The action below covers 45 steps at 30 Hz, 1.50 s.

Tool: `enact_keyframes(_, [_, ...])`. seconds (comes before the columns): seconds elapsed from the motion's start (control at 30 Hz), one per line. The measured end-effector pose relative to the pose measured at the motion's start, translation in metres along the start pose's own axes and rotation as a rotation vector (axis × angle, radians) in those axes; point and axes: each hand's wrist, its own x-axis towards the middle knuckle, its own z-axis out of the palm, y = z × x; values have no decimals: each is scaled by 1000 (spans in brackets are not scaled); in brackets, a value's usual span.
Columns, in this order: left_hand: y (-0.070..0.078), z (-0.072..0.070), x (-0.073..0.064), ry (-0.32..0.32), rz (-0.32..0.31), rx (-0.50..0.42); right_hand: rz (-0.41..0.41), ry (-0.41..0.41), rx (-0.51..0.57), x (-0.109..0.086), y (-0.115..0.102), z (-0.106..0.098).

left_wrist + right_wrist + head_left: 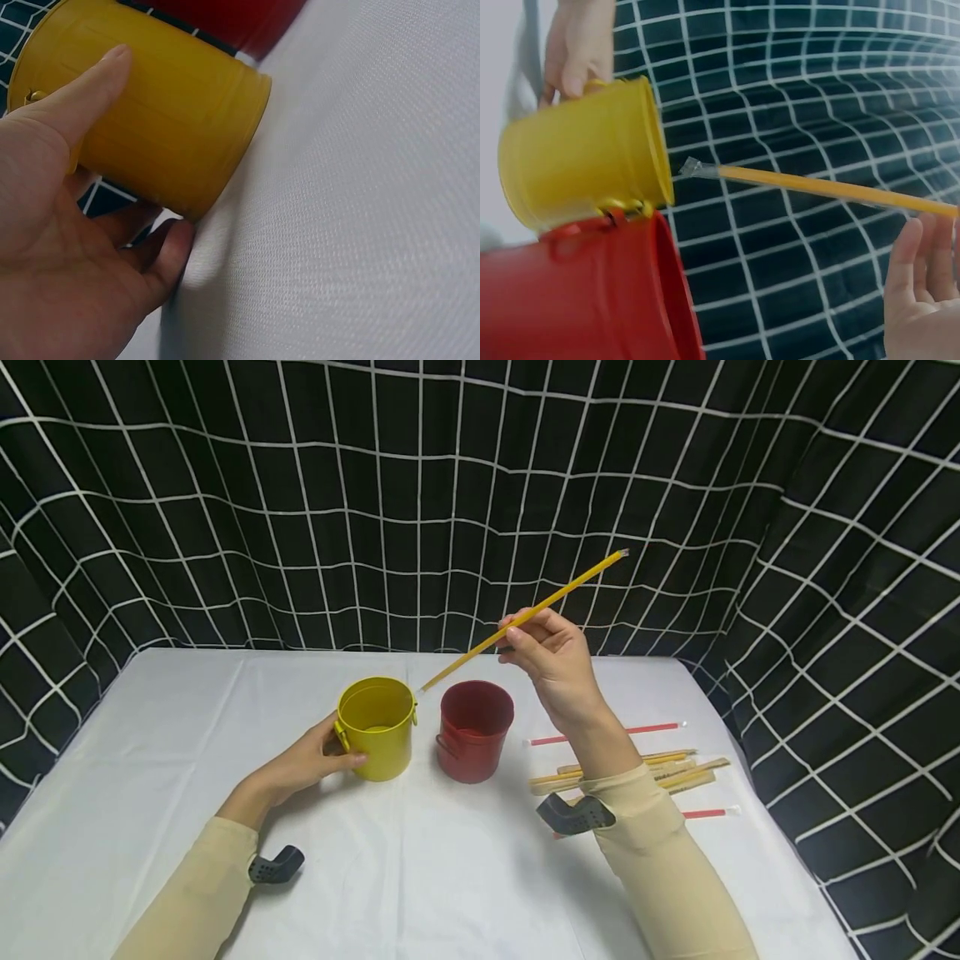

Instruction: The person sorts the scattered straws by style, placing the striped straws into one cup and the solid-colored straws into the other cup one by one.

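Observation:
A small yellow bucket (386, 752) stands upright on the white table. My left hand (296, 768) holds it from the left, the thumb along its wall (161, 112) and the other fingers partly hidden behind. My right hand (561, 672) pinches a yellow straw (573, 585) in a clear wrapper near its middle. The straw slants through the air, its lower end just right of the yellow bucket's rim and above the table. In the right wrist view the wrapper's crumpled end (694, 167) lies outside the bucket's mouth. Close beside stands a red bucket (472, 752).
On the right, partly behind my right forearm, lies a loose pile of yellow straws and paper-wrapped sticks (678, 777). Red straws (652, 728) in clear wrappers lie around it. A black curtain with a white grid (420, 527) hangs behind the white-covered table (420, 877).

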Motion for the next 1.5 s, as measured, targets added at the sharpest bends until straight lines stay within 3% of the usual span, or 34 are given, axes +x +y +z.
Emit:
enact_keyframes(0.37, [1,3,-2,-6,-1,-1,214,-8,-131,3,39,33])
enact_keyframes(0.5, [-2,4,-2,-9,-4,1,248,-31,-198,2,51,41])
enact_keyframes(0.8, [2,0,5,4,23,18,287,-110,-482,14,60,46])
enact_keyframes(1.17, [-9,13,9,-21,15,0,301,-124,-650,3,53,14])
enact_keyframes(1.33, [-8,8,8,1,39,-5,258,-125,-644,1,39,0])
enact_keyframes(1.5, [-8,1,5,4,23,15,232,-120,-640,-7,31,-15])
